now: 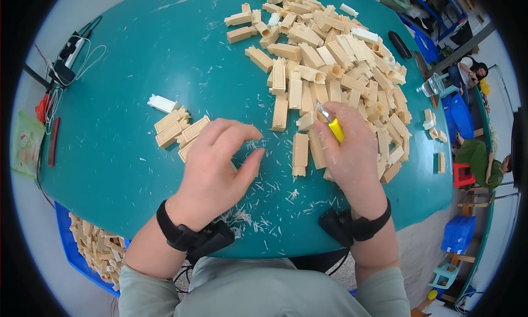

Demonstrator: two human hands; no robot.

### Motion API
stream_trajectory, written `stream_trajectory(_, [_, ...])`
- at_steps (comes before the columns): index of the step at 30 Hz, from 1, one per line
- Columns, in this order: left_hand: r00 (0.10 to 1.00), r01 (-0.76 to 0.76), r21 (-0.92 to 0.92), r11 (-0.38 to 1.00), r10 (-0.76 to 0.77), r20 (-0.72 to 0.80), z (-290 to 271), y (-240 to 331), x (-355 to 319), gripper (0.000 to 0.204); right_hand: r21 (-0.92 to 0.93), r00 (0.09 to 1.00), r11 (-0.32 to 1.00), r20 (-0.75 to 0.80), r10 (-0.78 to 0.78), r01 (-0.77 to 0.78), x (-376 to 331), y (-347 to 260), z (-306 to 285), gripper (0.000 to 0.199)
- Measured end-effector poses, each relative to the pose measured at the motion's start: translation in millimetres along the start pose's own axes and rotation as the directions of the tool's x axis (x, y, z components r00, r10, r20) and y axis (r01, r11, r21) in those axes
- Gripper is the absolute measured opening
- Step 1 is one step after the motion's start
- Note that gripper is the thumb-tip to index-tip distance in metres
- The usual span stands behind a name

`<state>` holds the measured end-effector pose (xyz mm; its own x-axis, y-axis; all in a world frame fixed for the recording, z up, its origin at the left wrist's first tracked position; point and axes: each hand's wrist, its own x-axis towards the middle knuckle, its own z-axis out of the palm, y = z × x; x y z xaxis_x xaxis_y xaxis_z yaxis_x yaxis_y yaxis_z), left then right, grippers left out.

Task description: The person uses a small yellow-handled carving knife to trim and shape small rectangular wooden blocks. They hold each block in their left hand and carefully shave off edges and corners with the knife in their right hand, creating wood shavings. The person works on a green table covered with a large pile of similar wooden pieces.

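In my right hand point(357, 155) is a yellow utility knife point(335, 130), its blade pointing up and to the left. That hand is at the near edge of a big heap of cream-coloured, block-shaped plastic pieces point(308, 56). My left hand point(212, 160) is open over the table, thumb and fingers curved apart with nothing visible between them. Just beyond it lie several more cream pieces point(169, 131), partly covered by the hand, and one white piece point(163, 103). Thin pale shavings point(247, 221) are scattered on the green table point(137, 58) between my wrists.
A blue bin point(65, 243) full of similar pieces stands at the lower left. Along the table's left side are a power strip with cables point(66, 64) and a red stick point(54, 142). A black object point(400, 45) lies right of the heap. Two people are off to the right.
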<state>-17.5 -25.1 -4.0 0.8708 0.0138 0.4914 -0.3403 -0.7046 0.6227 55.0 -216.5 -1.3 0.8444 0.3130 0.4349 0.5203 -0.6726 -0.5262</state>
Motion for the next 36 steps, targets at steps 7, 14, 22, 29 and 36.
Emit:
stream_trajectory(7, [0.998,0.061,-0.311,0.948,-0.057,0.022,1.8,6.8,-1.6,0.030,0.262,0.997,0.964,0.079,0.015,-0.035,-3.8,-16.4,-15.2,0.021])
stream_trajectory(14, [0.855,0.519,-0.802,0.296,-0.201,0.479,-1.6,10.6,-10.0,0.041,0.681,0.914,0.663,0.405,0.011,-0.310,-14.6,-28.0,-17.7,0.028])
stream_trajectory(22, [0.863,0.505,-0.821,0.267,-0.184,0.471,-8.4,14.7,-8.0,0.043,0.743,0.895,0.534,0.442,0.059,-0.403,-18.1,-30.6,-19.8,0.033])
stream_trajectory(29, [0.935,0.350,-0.891,0.290,-0.162,0.315,-3.3,7.4,-10.4,0.030,0.651,0.830,0.586,0.553,0.070,-0.483,-19.5,-37.2,-21.1,0.032])
stream_trajectory(36, [0.958,0.277,-0.886,0.371,-0.177,0.225,-2.2,8.5,-11.0,0.029,0.625,0.869,0.642,0.475,0.138,-0.444,-22.5,-38.9,-18.3,0.032])
